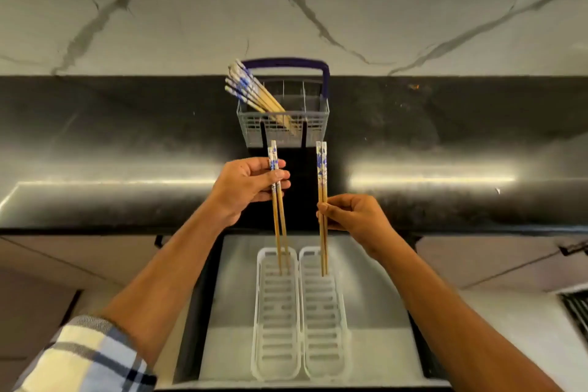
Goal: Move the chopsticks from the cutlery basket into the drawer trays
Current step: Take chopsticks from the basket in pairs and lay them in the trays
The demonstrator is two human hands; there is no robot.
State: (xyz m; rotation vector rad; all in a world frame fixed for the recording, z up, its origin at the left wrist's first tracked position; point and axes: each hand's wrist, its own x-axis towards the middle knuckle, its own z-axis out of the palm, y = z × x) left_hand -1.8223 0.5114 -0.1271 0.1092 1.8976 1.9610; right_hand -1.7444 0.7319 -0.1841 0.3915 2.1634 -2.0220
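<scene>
A grey cutlery basket (313, 124) with a dark blue handle stands on the black counter, and several wooden chopsticks (251, 91) with blue-and-white tops lean out of its left side. My left hand (246, 189) grips a pair of chopsticks (280, 232) upright, tips pointing down over the left white tray (276, 315). A second pair of chopsticks (322, 169) is pinched upright in my right hand (356, 216), tips over the right white tray (324, 312). Both slotted trays lie side by side in the open drawer (232, 312) and hold nothing.
The glossy black counter (127, 149) runs the full width, backed by a grey marble wall (381, 9). Beige cabinet fronts (509, 264) flank the drawer. A vent grille (576, 309) shows at the right edge.
</scene>
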